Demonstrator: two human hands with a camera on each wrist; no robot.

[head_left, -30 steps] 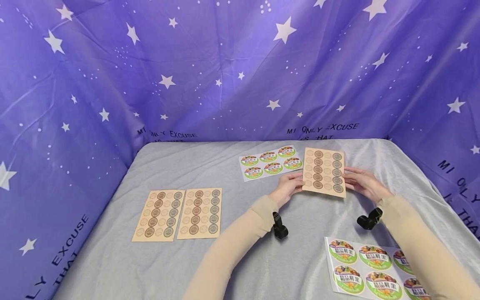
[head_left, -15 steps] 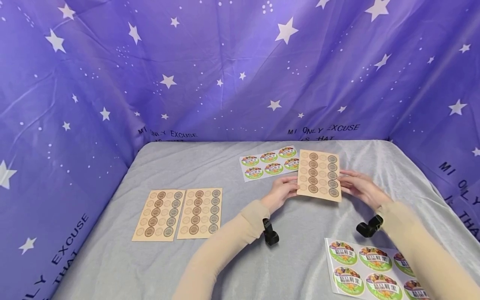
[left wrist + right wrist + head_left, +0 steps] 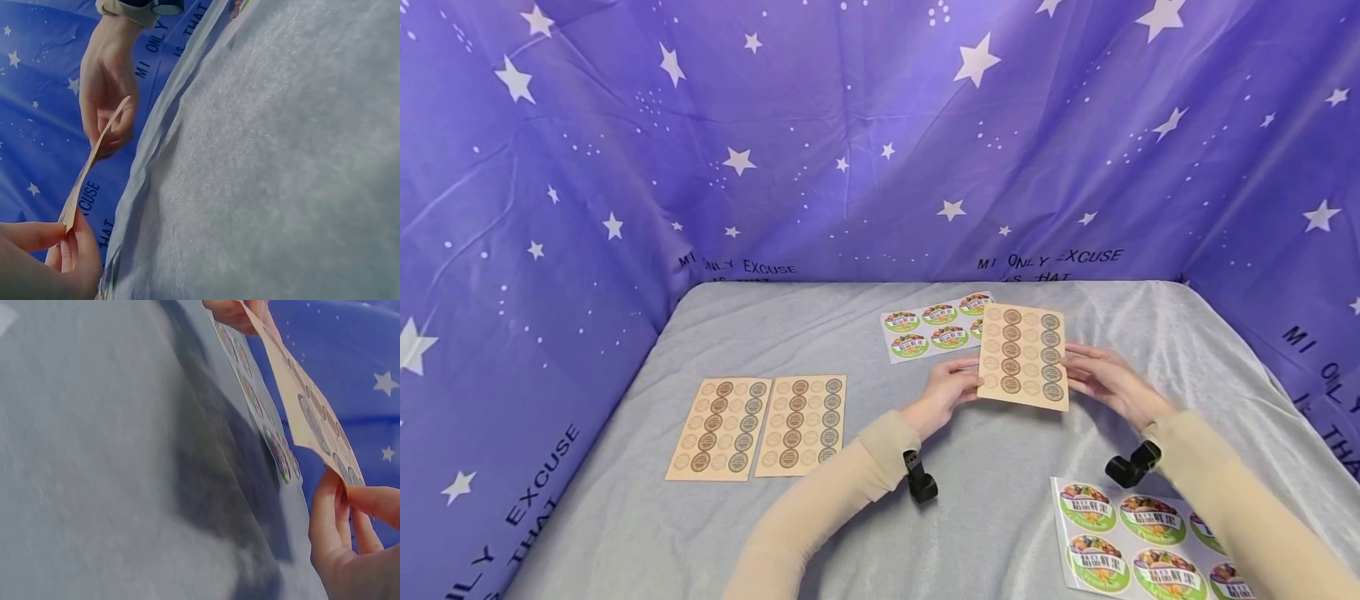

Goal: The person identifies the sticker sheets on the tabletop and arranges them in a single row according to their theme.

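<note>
"Head view: where's the tan sticker sheet (image 3: 1022, 357)?"
"Raised above the grey cloth-covered counter (image 3: 1000, 508), partly hiding a fruit-sticker sheet (image 3: 934, 327)."
"And each grip?"
"Left grip (image 3: 938, 397) pinches its left edge, right grip (image 3: 1108, 379) its right."

Left fingers (image 3: 37, 235) and right fingers (image 3: 90, 122) hold opposite edges of a tan sheet (image 3: 74, 197), seen nearly edge-on.

Held brown sticker sheet (image 3: 1022, 357): seal lettering too tiny for me to read.
Far fruit-sticker sheet (image 3: 931, 329): right end lost behind what I'm holding!
Near fruit-sticker sheet (image 3: 1131, 537): my right sleeve (image 3: 1247, 500) covers part, bottom edge crops more.
Table brown sheet (image 3: 801, 423): lower-right corner under my left sleeve (image 3: 808, 517).
Pale shape (image 3: 6, 320): cropped in my right wrist view, can't tell what.
</note>
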